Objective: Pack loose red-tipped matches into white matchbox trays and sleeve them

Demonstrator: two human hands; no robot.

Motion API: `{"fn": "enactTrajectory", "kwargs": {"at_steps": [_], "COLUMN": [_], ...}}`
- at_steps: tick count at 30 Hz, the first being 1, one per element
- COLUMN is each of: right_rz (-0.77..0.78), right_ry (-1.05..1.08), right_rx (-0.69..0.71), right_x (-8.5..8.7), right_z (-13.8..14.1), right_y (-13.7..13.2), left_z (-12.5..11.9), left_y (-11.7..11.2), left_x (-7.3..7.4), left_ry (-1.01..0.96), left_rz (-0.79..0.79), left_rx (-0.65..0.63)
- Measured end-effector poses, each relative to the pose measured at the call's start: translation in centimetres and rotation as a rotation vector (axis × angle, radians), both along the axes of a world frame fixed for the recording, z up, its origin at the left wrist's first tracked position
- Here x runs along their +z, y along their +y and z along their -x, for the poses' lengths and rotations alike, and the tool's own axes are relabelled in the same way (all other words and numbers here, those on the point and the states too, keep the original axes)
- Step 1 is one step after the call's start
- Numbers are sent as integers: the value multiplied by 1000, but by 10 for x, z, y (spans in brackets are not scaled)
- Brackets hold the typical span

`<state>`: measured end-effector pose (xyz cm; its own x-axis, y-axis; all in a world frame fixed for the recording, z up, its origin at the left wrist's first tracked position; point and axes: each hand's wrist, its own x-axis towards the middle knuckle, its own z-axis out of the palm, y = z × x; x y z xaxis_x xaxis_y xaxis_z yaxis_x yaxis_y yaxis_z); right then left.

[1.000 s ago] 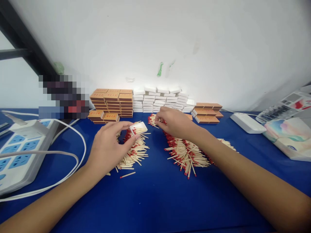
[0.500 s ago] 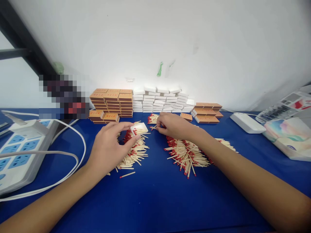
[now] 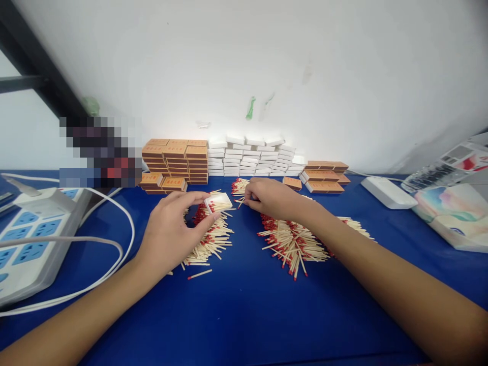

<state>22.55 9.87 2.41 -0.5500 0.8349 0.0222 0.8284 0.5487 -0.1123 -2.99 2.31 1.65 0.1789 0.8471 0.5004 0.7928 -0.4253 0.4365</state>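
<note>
Your left hand (image 3: 171, 229) clamps the small white cardboard tray (image 3: 219, 203), part-filled, above the blue counter (image 3: 244, 315). Your right hand (image 3: 274, 199) pinches a few red-tipped wooden matches (image 3: 240, 202) beside it. Large loose heaps (image 3: 293, 244) are left unboxed.

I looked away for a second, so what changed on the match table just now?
The right hand drew back slightly toward the person, fingertips on a few matches, uncovering a small orange box. The left hand holds the white tray as before; the match piles and stacks lie unchanged.
</note>
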Motion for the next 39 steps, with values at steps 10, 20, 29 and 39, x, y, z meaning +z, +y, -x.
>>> {"fn": "enactTrajectory", "kwargs": {"at_steps": [10,20,29,39], "right_rz": [-25,-341,-301,-52], "right_ry": [-24,-70,-98,173], "right_rx": [45,138,240,97], "right_x": [19,31,35,8], "right_z": [5,16,30,3], "right_y": [-11,-24,-43,-3], "left_z": [0,2,-2,2], "left_y": [0,0,-3,3], "left_x": [0,-2,-1,-1], "left_ry": [13,-5,-17,-30], "left_rz": [0,-2,-61,-49], "left_rx": [5,-13,-78,45]}}
